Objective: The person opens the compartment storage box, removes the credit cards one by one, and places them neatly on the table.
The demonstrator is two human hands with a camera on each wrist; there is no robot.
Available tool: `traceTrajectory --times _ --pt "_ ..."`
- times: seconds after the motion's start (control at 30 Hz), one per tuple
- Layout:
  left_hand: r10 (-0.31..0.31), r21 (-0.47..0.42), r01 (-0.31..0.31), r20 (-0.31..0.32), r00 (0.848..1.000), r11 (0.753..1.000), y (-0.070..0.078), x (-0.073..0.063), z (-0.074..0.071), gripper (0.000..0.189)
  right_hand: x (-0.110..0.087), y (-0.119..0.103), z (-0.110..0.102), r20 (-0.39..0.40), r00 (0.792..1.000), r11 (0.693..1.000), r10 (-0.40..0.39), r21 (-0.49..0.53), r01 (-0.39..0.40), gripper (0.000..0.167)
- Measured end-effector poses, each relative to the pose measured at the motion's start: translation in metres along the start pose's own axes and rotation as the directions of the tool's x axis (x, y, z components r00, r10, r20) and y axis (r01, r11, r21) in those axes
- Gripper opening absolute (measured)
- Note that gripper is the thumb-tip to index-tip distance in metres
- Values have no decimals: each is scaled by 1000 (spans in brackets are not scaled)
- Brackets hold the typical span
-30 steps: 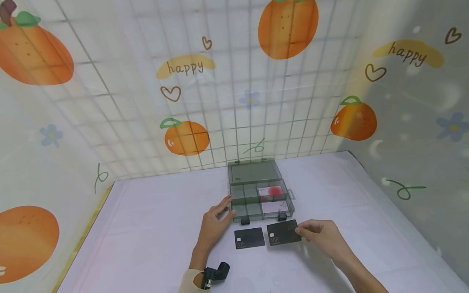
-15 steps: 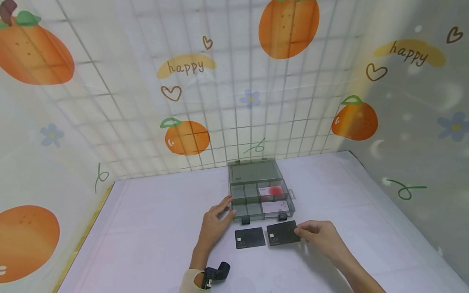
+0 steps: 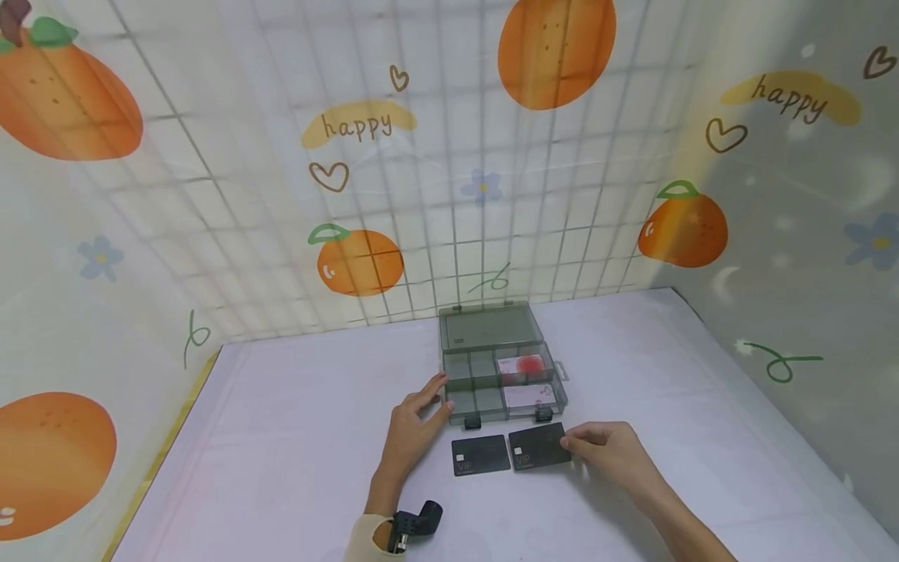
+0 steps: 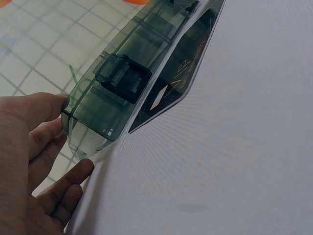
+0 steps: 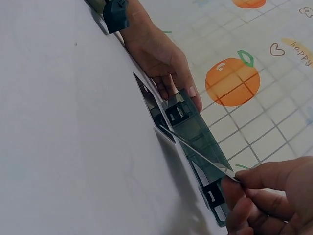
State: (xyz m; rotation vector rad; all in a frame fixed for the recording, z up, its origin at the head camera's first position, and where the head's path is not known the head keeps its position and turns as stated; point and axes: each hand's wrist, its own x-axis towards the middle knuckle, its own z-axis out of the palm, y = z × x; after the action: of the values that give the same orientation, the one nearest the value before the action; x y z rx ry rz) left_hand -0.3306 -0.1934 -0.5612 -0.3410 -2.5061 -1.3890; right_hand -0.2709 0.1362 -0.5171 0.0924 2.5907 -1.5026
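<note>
Head view: pinching probably light, stiff, slick black VIP card [image 3: 539,446] with right fingers [image 3: 576,445], best by short edges, touching compartment case [image 3: 488,400] with spread left fingers [image 3: 428,392].

Printed fabric walls [image 3: 260,297] enclose a white tabletop [image 3: 281,445] on its left, far and right sides, patterned with large oranges [image 3: 361,262], pale blue flowers [image 3: 481,187] and "happy" lettering [image 3: 357,126]. A grid [image 3: 458,234] of thin lines crosses the panel beyond the surface's far edge, and a yellow strip [image 3: 165,449] borders its left edge. Soft light brightens the fabric above the far right corner, beside a greyer right-hand panel [image 3: 794,257].
</note>
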Motion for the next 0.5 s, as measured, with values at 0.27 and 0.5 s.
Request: traceTrajectory --times 0.27,0.5 --pt "21 5 -21 -4 1000 1000 2 0 0 50 4 -1 4 -1 1000 1000 -9 -19 9 23" --pt "3 9 -3 2 1000 1000 0 1 0 49 8 0 7 -6 1000 999 3 -33 -3 16"
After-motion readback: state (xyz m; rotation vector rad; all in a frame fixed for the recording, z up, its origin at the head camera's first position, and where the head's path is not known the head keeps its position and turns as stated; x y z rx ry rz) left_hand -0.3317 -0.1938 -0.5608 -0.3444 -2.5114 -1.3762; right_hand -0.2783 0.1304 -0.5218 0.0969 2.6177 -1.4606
